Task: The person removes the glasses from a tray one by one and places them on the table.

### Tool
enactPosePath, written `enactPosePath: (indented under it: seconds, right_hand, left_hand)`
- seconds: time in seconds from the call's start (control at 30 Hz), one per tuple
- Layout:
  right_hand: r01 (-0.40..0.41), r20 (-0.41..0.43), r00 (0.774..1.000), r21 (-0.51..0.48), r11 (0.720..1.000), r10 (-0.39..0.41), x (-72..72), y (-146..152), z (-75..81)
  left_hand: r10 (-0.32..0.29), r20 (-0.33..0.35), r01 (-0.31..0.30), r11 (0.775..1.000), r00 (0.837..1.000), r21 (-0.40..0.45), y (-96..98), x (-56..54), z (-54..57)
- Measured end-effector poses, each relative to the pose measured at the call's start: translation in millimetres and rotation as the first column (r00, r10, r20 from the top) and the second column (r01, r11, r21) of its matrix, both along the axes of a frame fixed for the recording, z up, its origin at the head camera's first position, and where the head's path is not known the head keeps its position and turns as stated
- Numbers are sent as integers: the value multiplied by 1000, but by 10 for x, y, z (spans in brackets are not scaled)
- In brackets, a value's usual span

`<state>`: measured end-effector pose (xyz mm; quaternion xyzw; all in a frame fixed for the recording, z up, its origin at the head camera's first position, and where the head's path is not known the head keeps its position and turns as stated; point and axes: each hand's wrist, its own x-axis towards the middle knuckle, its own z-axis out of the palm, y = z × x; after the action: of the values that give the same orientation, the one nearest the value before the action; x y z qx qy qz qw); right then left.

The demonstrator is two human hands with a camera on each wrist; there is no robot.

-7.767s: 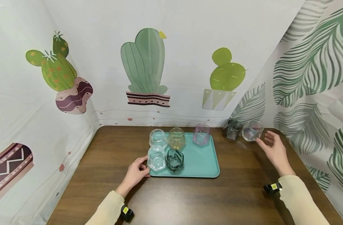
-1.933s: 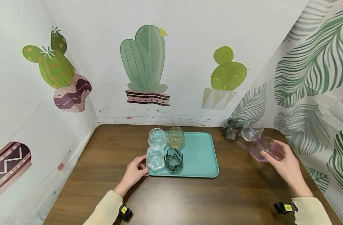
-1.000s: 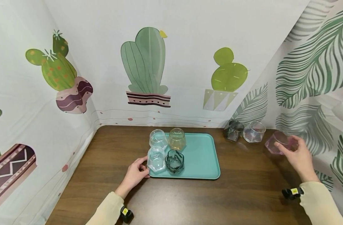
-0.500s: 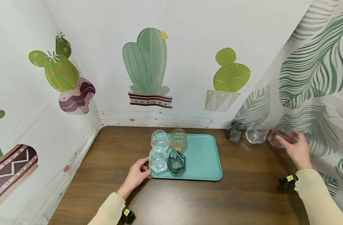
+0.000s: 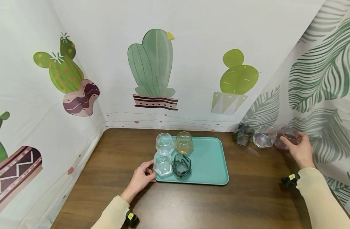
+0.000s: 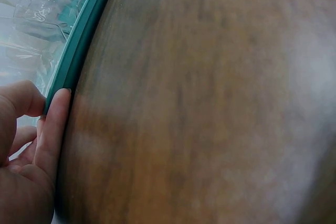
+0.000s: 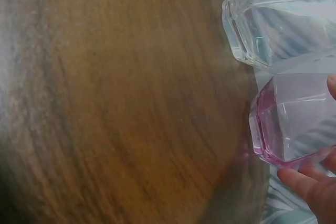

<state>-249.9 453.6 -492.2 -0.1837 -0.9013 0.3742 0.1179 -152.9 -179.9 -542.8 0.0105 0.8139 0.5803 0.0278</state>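
Note:
My right hand [image 5: 301, 151] holds a pink-tinted glass cup [image 7: 304, 116] upright at the table's far right corner, thumb on one side and fingers on the other. Just left of it stands a clear faceted cup [image 5: 264, 138], and beyond that a dark grey cup [image 5: 244, 137]. My left hand [image 5: 141, 175] grips the near left corner of a teal tray [image 5: 210, 160]; the left wrist view has its thumb and a finger at the rim. The tray's left half bears two clear cups [image 5: 162, 165], an amber cup [image 5: 184, 144] and a dark green-grey cup [image 5: 181, 168].
The brown wooden table [image 5: 192, 206] backs onto a white cloth [image 5: 192, 63] printed with cacti. A leaf-patterned cloth [image 5: 321, 73] hangs along the right side, close behind the row of cups.
The pink cup has gone from the tray's back right to the right end of the row of cups, carried by my right hand. My left hand has stayed at the tray corner.

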Motion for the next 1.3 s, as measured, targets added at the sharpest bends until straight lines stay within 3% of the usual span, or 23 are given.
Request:
enactPosePath:
  seconds: [0.33,0.6,1.0,1.3]
  right_hand:
    - [16,40,999,-2,1000,-16,-22,21,20]
    - [-45,52,998,-16,999,46,-26,80,26]
    - [-42,-37,998,-31,999,41,109,-9,-5]
    - [-10,-86,996,11,1000,11,327,-158,56]
  left_hand:
    - [-25,-27,25,1000,999,-16,6,1,5]
    - [-1,-35,1,1000,999,4,21,-23,34]
    - [-7,-18,7,1000,1000,6,10,-10,41]
    - [-5,-24,6,1000,1000,2,-7,19,36]
